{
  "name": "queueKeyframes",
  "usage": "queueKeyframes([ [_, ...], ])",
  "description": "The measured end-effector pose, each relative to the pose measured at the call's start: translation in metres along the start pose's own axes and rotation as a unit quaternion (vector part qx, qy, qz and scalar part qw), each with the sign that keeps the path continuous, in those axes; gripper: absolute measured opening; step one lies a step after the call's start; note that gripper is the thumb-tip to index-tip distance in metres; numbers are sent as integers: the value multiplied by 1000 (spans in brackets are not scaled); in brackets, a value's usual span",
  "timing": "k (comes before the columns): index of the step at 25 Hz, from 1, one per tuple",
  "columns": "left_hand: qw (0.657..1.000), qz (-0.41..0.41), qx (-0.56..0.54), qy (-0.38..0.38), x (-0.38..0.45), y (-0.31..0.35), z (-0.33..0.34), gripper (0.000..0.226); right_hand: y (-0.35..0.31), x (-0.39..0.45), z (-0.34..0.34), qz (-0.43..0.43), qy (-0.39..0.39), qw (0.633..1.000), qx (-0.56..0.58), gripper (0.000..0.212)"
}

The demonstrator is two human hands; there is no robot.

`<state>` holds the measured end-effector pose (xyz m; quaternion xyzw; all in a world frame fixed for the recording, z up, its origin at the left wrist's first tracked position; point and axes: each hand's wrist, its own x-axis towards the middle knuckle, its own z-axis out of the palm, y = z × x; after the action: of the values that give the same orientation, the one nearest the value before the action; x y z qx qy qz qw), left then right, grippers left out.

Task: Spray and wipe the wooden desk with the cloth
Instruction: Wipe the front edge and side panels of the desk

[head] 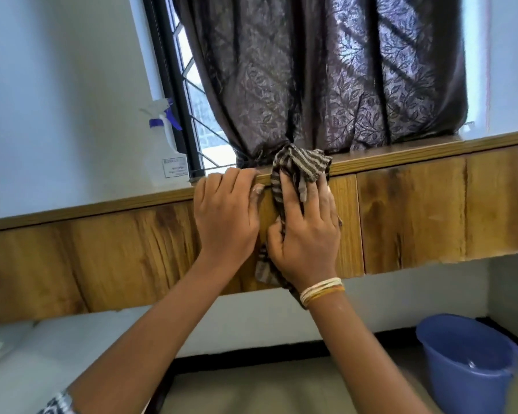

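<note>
The wooden desk (410,210) runs across the view under a window, its front panels facing me. My right hand (307,231) presses a brown-and-cream striped cloth (299,165) flat against the front panel, and the cloth bunches over the top edge. My left hand (226,216) rests beside it with fingers hooked over the desk's top edge, holding nothing. A clear spray bottle (166,144) with a purple trigger stands on the desk top to the left, apart from both hands.
A dark patterned curtain (326,76) hangs down to the desk top just behind the cloth. A blue bucket (467,363) stands on the floor at the lower right. White walls flank the window; a white surface lies at the lower left.
</note>
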<state>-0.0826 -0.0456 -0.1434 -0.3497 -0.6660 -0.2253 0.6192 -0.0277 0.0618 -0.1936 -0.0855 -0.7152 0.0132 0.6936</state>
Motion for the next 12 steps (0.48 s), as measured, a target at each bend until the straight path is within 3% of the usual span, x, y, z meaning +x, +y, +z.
queueKeyframes([
  [6, 1000, -8, 9, -16, 0, -1, 1, 26, 0, 3, 5, -3, 12, 1000, 13, 70],
  [8, 999, -24, 36, -12, 0, 3, 1, 27, 10, 3, 0, -47, -8, 998, 33, 70],
  [12, 996, -52, 72, -18, -5, 19, 1, 28, 114, 8, -43, -75, -40, 996, -16, 71],
])
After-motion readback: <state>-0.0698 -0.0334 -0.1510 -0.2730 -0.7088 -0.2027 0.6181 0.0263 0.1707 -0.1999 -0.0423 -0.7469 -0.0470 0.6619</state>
